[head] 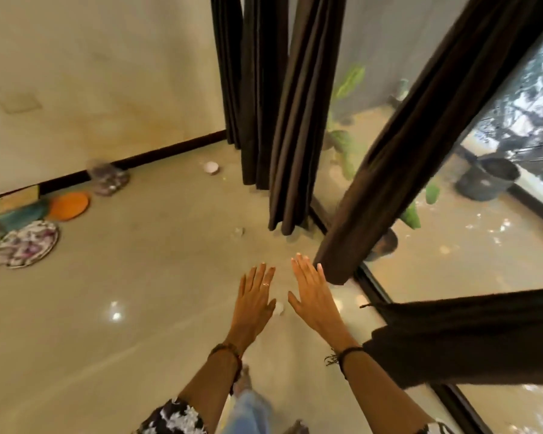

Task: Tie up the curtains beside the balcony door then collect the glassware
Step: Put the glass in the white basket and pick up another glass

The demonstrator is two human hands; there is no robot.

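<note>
**Glass underfoot, curtains loose**

Both hands — left hand (pixel 255 300) and right hand (pixel 314 296) — are spread flat, holding nothing. The nearest curtain (pixel 398 158) hangs untied just beside the right fingertips. A small glass (pixel 239 231) on the floor (pixel 138 308) — easily kicked while stepping in.

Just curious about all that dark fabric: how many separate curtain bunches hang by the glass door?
3: far curtain at the wall corner, middle curtain beside it, near curtain by the hands. More may be out of view.
</note>
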